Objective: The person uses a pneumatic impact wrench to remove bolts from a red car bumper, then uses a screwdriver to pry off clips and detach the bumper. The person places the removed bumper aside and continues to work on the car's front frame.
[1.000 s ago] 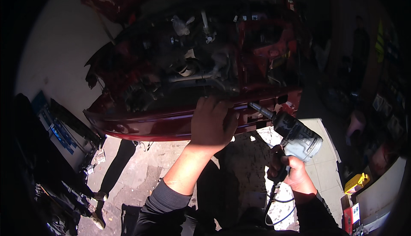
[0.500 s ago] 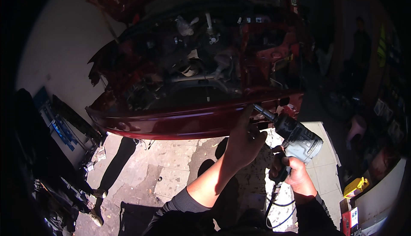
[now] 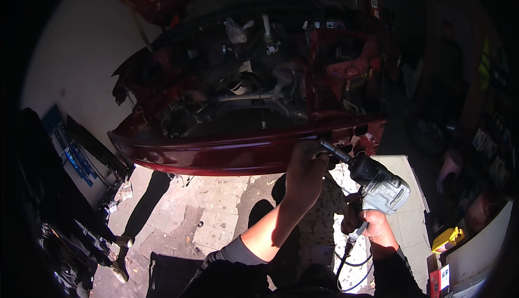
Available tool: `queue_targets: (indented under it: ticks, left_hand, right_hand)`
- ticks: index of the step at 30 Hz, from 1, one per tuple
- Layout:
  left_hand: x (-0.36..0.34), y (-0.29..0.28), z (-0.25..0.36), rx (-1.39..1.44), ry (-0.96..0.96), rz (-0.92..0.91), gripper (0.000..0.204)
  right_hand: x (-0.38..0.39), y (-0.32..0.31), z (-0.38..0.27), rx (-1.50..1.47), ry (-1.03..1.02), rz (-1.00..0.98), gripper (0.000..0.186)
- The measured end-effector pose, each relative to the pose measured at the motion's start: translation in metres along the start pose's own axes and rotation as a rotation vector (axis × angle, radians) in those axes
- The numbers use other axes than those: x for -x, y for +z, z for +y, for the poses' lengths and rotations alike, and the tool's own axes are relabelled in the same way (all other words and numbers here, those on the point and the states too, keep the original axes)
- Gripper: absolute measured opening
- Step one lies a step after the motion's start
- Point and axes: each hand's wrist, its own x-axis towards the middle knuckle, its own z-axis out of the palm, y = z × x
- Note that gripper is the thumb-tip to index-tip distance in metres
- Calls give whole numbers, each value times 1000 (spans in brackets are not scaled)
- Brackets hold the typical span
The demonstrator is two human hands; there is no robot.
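left hand (image 3: 306,164): shadowed, contact unclear | right hand (image 3: 374,222): grips impact wrench (image 3: 385,191)

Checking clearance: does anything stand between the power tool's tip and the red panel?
Possibly the left hand: its fingers are beside the tip of the power tool, in front of the red panel. Nothing else visible does.

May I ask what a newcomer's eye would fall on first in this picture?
Probably the dark red car body would strike first, spanning the upper middle. Next comes the grey power tool in the right hand, right of centre, its tip close by the left hand.
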Motion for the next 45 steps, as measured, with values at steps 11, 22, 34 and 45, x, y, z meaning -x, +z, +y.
queue_targets:
  ticks: [11, 22, 34, 45]
  left_hand:
    - [68, -116, -220, 239, -837, -176, 25]
    - [106, -118, -370, 83, -1147, -269, 23]
    - [79, -94, -375, -604, -604, -1178, 22]
    - [66, -93, -432, -721, -260, -1135, 17]
  right_hand:
    - [89, -161, 109, -30, 354, 134, 58]
    - [149, -227, 178, -136, 387, 329, 60]
    - [168, -248, 164, -305, 461, 332, 56]
    - [128, -243, 166, 12, 508, 505, 55]
